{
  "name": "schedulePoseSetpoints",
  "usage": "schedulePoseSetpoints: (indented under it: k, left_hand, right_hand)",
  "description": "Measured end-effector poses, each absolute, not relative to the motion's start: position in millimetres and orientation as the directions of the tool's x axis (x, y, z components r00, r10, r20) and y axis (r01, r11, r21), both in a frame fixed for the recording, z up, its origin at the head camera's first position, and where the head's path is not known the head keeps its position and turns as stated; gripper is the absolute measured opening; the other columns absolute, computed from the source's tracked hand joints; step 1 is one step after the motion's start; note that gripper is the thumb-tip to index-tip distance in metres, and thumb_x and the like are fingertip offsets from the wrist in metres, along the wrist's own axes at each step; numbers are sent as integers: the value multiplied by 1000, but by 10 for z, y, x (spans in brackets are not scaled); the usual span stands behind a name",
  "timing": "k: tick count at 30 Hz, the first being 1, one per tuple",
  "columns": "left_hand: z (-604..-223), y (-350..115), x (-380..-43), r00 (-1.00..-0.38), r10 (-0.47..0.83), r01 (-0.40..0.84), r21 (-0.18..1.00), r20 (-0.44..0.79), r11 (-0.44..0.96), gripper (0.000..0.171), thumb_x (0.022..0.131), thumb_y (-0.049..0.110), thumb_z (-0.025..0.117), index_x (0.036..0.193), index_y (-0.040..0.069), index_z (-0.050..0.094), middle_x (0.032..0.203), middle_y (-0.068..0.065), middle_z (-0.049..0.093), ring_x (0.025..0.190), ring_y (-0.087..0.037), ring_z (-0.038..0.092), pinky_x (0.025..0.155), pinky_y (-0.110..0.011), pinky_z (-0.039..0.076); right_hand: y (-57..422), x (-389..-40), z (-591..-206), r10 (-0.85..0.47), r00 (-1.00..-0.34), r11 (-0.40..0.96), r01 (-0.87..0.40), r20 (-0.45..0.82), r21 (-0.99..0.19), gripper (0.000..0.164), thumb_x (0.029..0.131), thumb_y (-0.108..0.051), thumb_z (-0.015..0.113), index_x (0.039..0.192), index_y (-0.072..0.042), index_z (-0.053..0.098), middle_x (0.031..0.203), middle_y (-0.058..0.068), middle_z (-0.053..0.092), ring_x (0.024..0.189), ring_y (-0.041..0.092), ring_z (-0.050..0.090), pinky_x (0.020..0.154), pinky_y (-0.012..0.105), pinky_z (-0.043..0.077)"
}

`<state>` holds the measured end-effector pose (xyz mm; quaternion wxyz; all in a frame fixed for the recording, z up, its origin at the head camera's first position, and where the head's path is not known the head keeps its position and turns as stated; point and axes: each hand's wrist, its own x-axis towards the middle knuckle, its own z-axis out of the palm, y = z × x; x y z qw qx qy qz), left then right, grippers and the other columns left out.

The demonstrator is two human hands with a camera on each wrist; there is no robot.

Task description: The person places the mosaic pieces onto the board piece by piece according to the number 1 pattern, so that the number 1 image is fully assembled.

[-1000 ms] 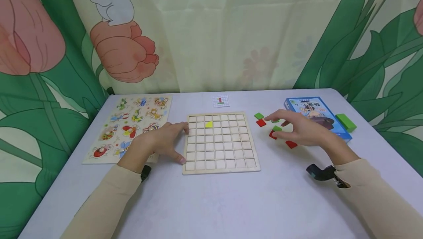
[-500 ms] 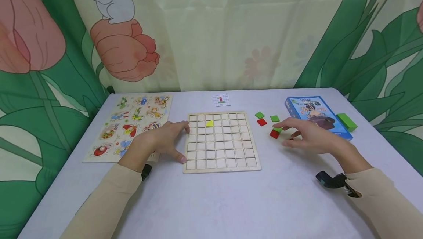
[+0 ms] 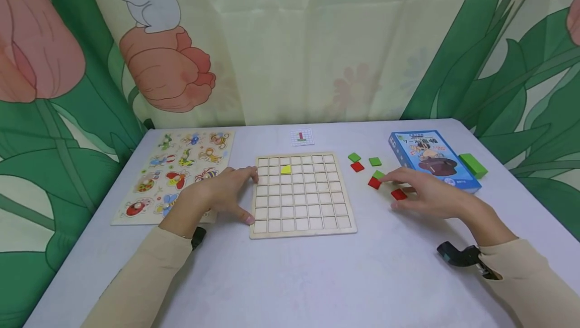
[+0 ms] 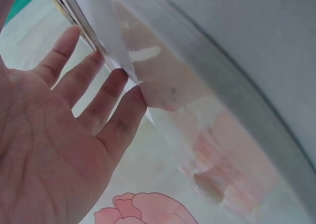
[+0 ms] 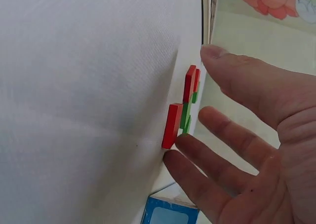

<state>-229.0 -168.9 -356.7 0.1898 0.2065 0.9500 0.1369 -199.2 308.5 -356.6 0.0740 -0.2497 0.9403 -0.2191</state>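
Note:
At the left edge of a wooden grid board (image 3: pixel 290 237), my left hand (image 3: pixel 217 193) rests with its fingers and thumb spread along the side. One yellow piece (image 3: pixel 285 169) sits in an upper cell. My right hand (image 3: pixel 430 194) hovers, thumb and fingers apart, over a red tile (image 3: pixel 399 194) and holds nothing. Beside its fingertips lie another red tile (image 3: pixel 373 183) and a green tile (image 3: pixel 378 174). In the right wrist view the nearest red tile (image 5: pixel 171 126) stands by the fingers. Farther back are a third red tile (image 3: pixel 357 167) and two green ones (image 3: pixel 354 157).
An insect picture board (image 3: pixel 149 167) lies left, partly under the left forearm. A small grid card (image 3: pixel 302 137) is behind the grid board. At the right are a blue box (image 3: pixel 435 159) and a green block (image 3: pixel 473 166). A printed curtain (image 3: pixel 308 66) hangs behind the table.
The right hand has drawn back to the right and toward me, from over the tiles nearer the board to the outermost red tile. The left hand has stayed at the board's edge.

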Motion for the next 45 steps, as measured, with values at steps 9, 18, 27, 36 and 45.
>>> schedulePoseSetpoints:
  k: [9, 18, 27, 36, 45]
  left_hand:
    - [-3550, -1693, -2280, -843, 446, 337, 349, -301, 874, 93, 62, 54, 96, 135, 26, 47, 148, -6, 49, 130, -29, 44, 103, -54, 45]
    - [-3544, -1690, -2271, -843, 443, 330, 355, -307, 875, 93, 62, 54, 96, 136, 27, 47, 148, -6, 49, 130, -28, 44, 103, -53, 45]
    - [-3560, -1692, -2282, -843, 443, 336, 346, -303, 876, 90, 64, 52, 96, 134, 27, 47, 146, -5, 51, 130, -28, 45, 102, -52, 45]
    - [-3539, -1708, -2272, -849, 426, 319, 340, -312, 885, 92, 63, 53, 96, 136, 27, 46, 149, -6, 49, 132, -29, 43, 103, -54, 45]
    - [-3584, -1708, -2285, -844, 441, 329, 354, -305, 875, 91, 64, 53, 96, 135, 28, 46, 148, -5, 49, 132, -29, 43, 103, -53, 44]
  right_hand:
    - [3122, -1982, -3593, -529, -847, 736, -434, -42, -520, 56, 87, -13, 83, 139, -12, 60, 132, 8, 62, 114, 28, 65, 90, 40, 58]
    - [3123, -2001, -3613, -518, -854, 771, -440, -52, -461, 50, 87, -13, 83, 134, -12, 64, 115, -3, 68, 105, 18, 64, 86, 30, 58]
    - [3145, -1980, -3639, -510, -859, 791, -450, -42, -415, 44, 86, -16, 84, 126, -13, 67, 100, -8, 65, 92, 12, 60, 77, 25, 55]
    - [3044, -2004, -3598, -541, -839, 782, -476, -60, -402, 39, 91, -13, 79, 128, -18, 66, 99, -10, 62, 92, 12, 56, 75, 25, 53]
    - [3035, -2051, -3605, -539, -840, 707, -492, 62, -508, 34, 94, -10, 75, 127, -14, 66, 117, -4, 66, 108, 18, 64, 87, 31, 58]
